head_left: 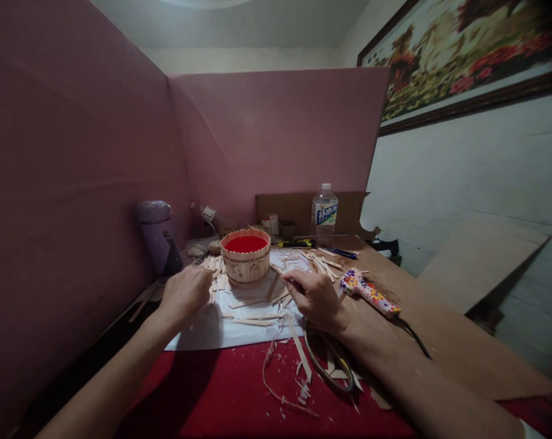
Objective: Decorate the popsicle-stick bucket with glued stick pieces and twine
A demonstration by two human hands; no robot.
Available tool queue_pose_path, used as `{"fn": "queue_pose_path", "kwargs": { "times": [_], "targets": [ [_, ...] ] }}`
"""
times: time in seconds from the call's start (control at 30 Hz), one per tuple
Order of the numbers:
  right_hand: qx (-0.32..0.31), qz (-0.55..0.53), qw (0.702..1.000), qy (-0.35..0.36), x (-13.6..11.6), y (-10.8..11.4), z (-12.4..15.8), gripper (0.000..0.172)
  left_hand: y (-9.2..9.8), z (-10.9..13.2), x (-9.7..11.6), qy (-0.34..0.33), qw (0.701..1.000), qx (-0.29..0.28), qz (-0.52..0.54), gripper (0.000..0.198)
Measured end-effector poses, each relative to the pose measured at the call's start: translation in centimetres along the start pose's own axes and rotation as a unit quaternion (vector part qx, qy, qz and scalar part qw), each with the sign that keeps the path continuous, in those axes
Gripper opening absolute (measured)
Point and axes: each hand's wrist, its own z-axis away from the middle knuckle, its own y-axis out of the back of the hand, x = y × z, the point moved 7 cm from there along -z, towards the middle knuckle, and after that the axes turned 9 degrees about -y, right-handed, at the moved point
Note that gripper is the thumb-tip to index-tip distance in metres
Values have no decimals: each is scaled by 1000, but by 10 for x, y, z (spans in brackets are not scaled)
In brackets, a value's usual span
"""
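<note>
The scalloped wooden tub (247,266) stands upright at twelve o'clock, beyond and between the person's hands. At its four o'clock, the right hand (316,300) pinches a thin stick (277,269); whether its tip touches the wall is unclear. At eight o'clock the left hand (188,294) is curled, its grip hidden. The step seems to be handling that stick beside the tub; moving it calls for a light, steady pinch. Farther out, at three o'clock, lies a flower-patterned glue gun (371,294).

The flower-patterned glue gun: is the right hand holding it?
No, the glue gun lies on the brown board, apart from the right hand.
</note>
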Motion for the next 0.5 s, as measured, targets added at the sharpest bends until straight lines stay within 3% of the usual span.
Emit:
{"fn": "queue_pose_path", "kwargs": {
  "times": [0.17,0.5],
  "targets": [
    [-8,-14,1000,10,-1,-2,1,17,-26,11,14,-54,981,-65,176,14],
    [-11,-8,1000,0,-4,0,-1,18,-40,15,20,-92,973,-62,202,17]
  ]
}}
